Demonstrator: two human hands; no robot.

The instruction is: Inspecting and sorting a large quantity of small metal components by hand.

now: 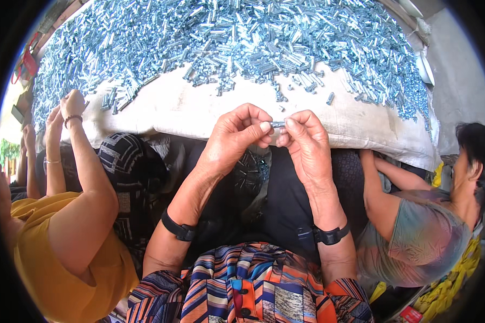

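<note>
Just in front of the table's near edge, my left hand (pixel 233 137) and my right hand (pixel 309 146) meet with thumbs and fingers pinched. Between their fingertips is a small silvery metal sleeve (pixel 277 124), held at both ends and mostly covered by the fingers. Beyond my hands, a wide heap of similar bluish-silver metal pieces (pixel 242 43) spreads over a pale cloth (pixel 183 102). A few loose pieces, such as a short cylinder (pixel 330 98), lie on the cloth close to my right hand.
At my left sits a person in a yellow top (pixel 75 247), with raised hands at the heap's edge. At my right another person in a patterned grey top (pixel 415 237) reaches toward the table. Yellow strapping (pixel 450 285) lies at the lower right. Beneath my hands are my dark-trousered legs.
</note>
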